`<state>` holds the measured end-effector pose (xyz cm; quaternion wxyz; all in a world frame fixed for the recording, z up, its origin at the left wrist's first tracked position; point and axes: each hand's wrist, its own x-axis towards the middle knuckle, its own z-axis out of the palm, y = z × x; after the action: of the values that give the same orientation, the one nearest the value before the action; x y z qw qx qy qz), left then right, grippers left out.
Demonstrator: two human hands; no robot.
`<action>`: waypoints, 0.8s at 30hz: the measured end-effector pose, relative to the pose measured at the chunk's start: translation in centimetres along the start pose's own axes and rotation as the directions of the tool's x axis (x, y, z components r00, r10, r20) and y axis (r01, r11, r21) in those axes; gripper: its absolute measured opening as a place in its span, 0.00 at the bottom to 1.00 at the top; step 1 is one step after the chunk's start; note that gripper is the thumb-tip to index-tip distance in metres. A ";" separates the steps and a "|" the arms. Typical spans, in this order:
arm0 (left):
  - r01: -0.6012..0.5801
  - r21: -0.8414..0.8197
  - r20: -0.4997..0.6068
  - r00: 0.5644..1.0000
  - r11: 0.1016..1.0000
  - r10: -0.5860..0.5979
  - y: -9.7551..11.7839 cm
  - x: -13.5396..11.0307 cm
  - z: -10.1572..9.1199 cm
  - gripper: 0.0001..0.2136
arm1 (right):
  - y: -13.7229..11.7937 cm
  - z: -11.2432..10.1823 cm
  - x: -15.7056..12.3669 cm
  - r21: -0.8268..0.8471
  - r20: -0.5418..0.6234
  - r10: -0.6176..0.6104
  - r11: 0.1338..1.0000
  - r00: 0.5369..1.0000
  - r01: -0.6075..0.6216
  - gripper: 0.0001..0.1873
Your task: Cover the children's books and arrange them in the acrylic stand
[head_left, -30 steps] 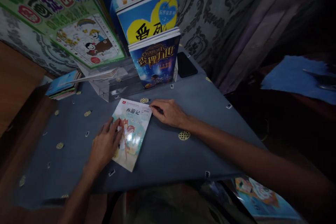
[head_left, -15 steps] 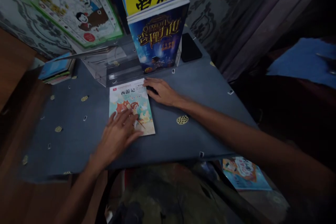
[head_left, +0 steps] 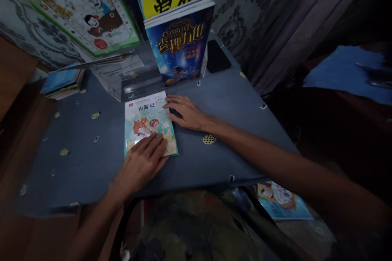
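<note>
A thin paperback book with a pale teal illustrated cover lies flat on the table, its title at the far end. My left hand rests on the lower part of the cover, palm down with fingers stretched out. At the book's upper right edge, my right hand lies with its fingers extended and the fingertips touching the border. Neither hand is closed around anything. The lower part of the cover is hidden under my left hand.
Behind the book, a blue book stands in a clear acrylic holder, beside a green-bordered picture book. A black phone lies to the right. A small stack of books sits at the left on the dark tablecloth.
My left hand has slid down the cover, uncovering more of the picture. My right hand's fingers have shifted slightly along the book's edge. The view has moved a little.
</note>
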<state>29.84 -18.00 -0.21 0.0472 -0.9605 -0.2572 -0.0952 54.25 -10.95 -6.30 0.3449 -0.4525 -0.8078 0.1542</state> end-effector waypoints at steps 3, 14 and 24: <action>0.012 -0.021 0.005 1.000 1.000 -0.012 0.2 0.0 -0.1 0.16 | -0.5 -0.1 -0.1 -0.012 0.025 0.007 1.000 1.000 -0.007 0.21; 0.298 -0.115 -0.006 0.954 0.948 -0.301 -3.2 -0.2 0.4 0.17 | -5.2 0.3 -2.6 -0.139 0.168 0.042 0.990 0.985 -0.019 0.32; 0.591 -0.693 0.042 0.605 0.413 -0.795 -8.0 -0.6 2.3 0.25 | -6.9 0.4 -3.3 -0.129 0.248 0.099 0.989 0.964 -0.069 0.31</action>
<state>25.69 -11.08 -2.25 -0.2925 -0.6892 -0.5752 -0.3296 50.80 -17.43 -4.11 0.2039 -0.4827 -0.8331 0.1769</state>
